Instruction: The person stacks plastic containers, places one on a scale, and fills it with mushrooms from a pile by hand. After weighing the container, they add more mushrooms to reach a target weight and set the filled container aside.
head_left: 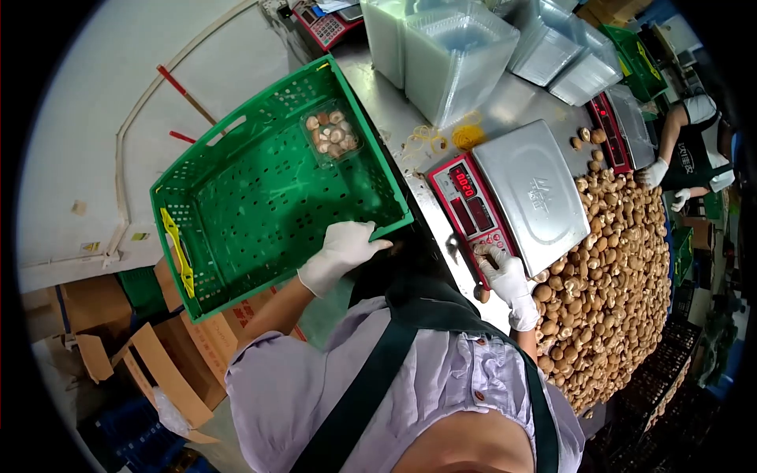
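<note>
My left hand (339, 256), in a white glove, is closed over the near rim of a green plastic crate (268, 197), thumb pointing right. A clear plastic tray of mushrooms (331, 135) sits in the far right corner of the crate. My right hand (509, 280), also gloved, has its fingers apart on the button panel of a red digital scale (465, 197) with lit red digits. Nothing lies on the scale's metal plate (536, 193). A large pile of brown mushrooms (607, 284) is spread right beside the scale.
Stacks of clear plastic trays (461, 59) stand at the back of the metal table. Yellow rubber bands (468, 135) lie behind the scale. A second red scale (611, 130) is further right, near a co-worker's gloved hand (653, 173). Cardboard boxes (169, 366) stand lower left.
</note>
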{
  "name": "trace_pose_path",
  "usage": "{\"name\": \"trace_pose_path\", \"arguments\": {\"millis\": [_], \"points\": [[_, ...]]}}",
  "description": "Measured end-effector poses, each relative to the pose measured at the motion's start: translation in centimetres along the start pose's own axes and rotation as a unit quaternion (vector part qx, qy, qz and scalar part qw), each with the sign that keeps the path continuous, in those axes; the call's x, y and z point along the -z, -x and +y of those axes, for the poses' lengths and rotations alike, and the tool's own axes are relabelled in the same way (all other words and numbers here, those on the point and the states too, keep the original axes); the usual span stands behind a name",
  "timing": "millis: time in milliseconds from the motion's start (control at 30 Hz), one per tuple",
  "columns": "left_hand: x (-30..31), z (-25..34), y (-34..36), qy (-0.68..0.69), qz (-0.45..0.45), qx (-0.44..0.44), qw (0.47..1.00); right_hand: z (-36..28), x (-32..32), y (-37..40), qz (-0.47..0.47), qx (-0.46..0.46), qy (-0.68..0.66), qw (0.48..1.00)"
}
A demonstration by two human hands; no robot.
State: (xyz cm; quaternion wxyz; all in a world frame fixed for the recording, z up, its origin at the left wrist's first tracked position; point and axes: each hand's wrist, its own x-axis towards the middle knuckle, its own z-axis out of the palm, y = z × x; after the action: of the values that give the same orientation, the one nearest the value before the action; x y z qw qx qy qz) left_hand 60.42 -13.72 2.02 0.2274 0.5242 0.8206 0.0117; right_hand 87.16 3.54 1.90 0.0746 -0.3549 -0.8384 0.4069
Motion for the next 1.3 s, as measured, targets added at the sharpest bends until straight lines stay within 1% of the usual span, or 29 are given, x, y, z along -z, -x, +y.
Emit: {"name": "trace_pose_path", "arguments": {"millis": [67, 100, 133, 200, 267, 300, 333, 367, 400, 500, 533, 567, 600, 633, 667, 700, 733, 767, 800, 867, 900, 933, 967, 1000, 1067, 1133, 1200, 1233, 1300], "points": [[2.2, -0.2, -0.2, 0.113, 0.039, -0.036, 0.992, 0.1, 0.0, 0.4, 0.005, -0.015, 0.008, 1.0], [4.0, -0.9, -1.4, 0.276, -0.002, -0.016, 0.961, 0.2, 0.0, 0.7, 0.008, -0.025, 0.016, 1.0], [5.0, -1.6, -2.5, 0.337, 0.089, -0.043, 0.936, -0.1, 0.2, 0.9, 0.014, -0.032, 0.015, 0.999], [8.8, -1.8, -5.2, 0.237, 0.307, -0.072, 0.919, -1.0, 0.8, 1.1, -0.015, -0.105, -0.038, 0.994], [11.8, -1.6, -8.9, 0.236, 0.427, -0.134, 0.863, 0.8, 0.2, 1.5, 0.021, -0.041, 0.013, 0.999], [14.6, -0.2, -10.1, 0.151, 0.499, -0.211, 0.827, 0.7, 0.4, 1.6, 0.023, -0.043, 0.02, 0.999], [16.0, 0.8, -12.3, 0.149, 0.536, -0.261, 0.789, 0.4, 0.5, 1.7, 0.025, -0.047, 0.026, 0.998], [17.5, 2.2, -13.8, 0.115, 0.543, -0.287, 0.781, -0.1, 0.8, 1.8, 0.02, -0.077, 0.011, 0.997], [18.7, 3.8, -15.1, 0.082, 0.549, -0.313, 0.771, 0.1, 0.8, 2.0, 0.037, -0.065, 0.035, 0.997], [19.8, 7.6, -20.3, 0.018, 0.49, -0.35, 0.798, -0.8, 1.5, 2.8, 0.029, -0.141, 0.034, 0.989], [19.4, 8.2, -22.5, -0.027, 0.465, -0.317, 0.826, -0.6, 1.5, 3.2, 0.048, -0.131, 0.022, 0.99], [19.2, 8.5, -24.0, -0.045, 0.382, -0.271, 0.882, -0.3, 1.4, 3.7, 0.058, -0.132, 0.008, 0.99], [19.3, 9.0, -25.2, -0.091, 0.243, -0.176, 0.95, 0.0, 1.3, 4.3, 0.073, -0.139, -0.007, 0.988], [18.4, 8.1, -28.4, -0.098, 0.214, -0.122, 0.964, 0.4, 1.2, 5.1, 0.095, -0.15, -0.014, 0.984], [18.6, 8.3, -29.9, -0.177, 0.179, -0.075, 0.965, 0.7, 1.0, 6.0, 0.119, -0.162, -0.021, 0.979], [17.8, 4.8, -33.1, -0.088, 0.247, -0.213, 0.941, 1.0, 0.8, 6.9, 0.128, -0.194, -0.016, 0.973], [18.5, 5.0, -32.5, -0.037, 0.246, -0.233, 0.94, 1.3, 0.7, 8.0, 0.133, -0.221, -0.012, 0.966], [19.5, 4.0, -33.9, -0.019, 0.187, -0.201, 0.961, 1.4, 0.6, 9.1, 0.145, -0.246, -0.013, 0.958], [20.7, 6.3, -31.2, -0.111, 0.183, -0.174, 0.961, 1.7, 0.4, 10.2, 0.151, -0.266, -0.014, 0.952], [20.6, 3.7, -34.5, -0.139, 0.256, -0.201, 0.935, 2.7, -0.5, 12.6, 0.179, -0.294, -0.073, 0.936], [21.2, 3.5, -35.2, -0.151, 0.227, -0.164, 0.948, 3.1, -0.7, 13.6, 0.182, -0.304, -0.057, 0.934], [21.6, 4.3, -34.2, -0.1, 0.192, -0.123, 0.968, 3.4, -0.8, 14.5, 0.181, -0.31, -0.039, 0.932], [21.8, 3.1, -35.6, -0.15, 0.234, -0.159, 0.947, 4.0, -1.2, 15.2, 0.193, -0.312, -0.031, 0.93], [22.4, 3.1, -35.3, -0.155, 0.234, -0.166, 0.945, 4.5, -1.3, 15.8, 0.199, -0.314, -0.036, 0.928], [23.3, 3.5, -34.3, -0.044, 0.247, -0.152, 0.956, 5.5, -1.6, 17.3, 0.188, -0.32, -0.048, 0.927], [22.8, 7.3, -29.7, -0.078, 0.276, -0.139, 0.948, 6.4, -1.7, 18.5, 0.185, -0.311, -0.046, 0.931], [22.0, 9.9, -26.0, -0.1, 0.423, -0.114, 0.893, 7.3, -1.7, 19.7, 0.186, -0.3, -0.045, 0.935], [21.0, 9.4, -26.0, -0.05, 0.446, -0.212, 0.868, 7.4, -1.4, 20.3, 0.186, -0.312, -0.05, 0.93], [16.7, 12.3, -22.8, -0.072, 0.449, -0.38, 0.805, 8.3, -1.3, 21.7, 0.202, -0.326, -0.055, 0.922]]}}
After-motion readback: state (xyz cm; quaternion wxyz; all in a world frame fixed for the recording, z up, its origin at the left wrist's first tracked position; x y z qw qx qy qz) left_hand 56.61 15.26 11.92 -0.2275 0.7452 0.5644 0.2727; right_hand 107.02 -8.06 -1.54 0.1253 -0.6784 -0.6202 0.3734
